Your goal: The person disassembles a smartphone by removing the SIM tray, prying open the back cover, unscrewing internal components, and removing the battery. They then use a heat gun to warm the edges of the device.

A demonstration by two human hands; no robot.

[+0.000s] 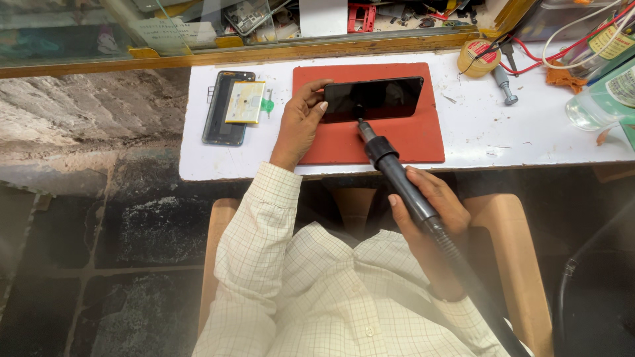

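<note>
A black phone screen [380, 98] lies on a red mat [410, 135] on the white worktop. My left hand [299, 122] grips the screen's left end, thumb on top. My right hand [430, 211] is closed around the black handle of a hot-air tool [397, 173]. Its metal nozzle points at the screen's lower edge near the middle, close to or touching it. A thick black hose runs from the handle down to the lower right.
A dark phone frame [221, 116] with a pale flat battery [245, 102] lying on it sits left of the mat. A tape roll [477, 57], a metal tool [506, 86], red and white wires, and a clear bottle [605, 99] crowd the right. Cluttered glass shelf behind.
</note>
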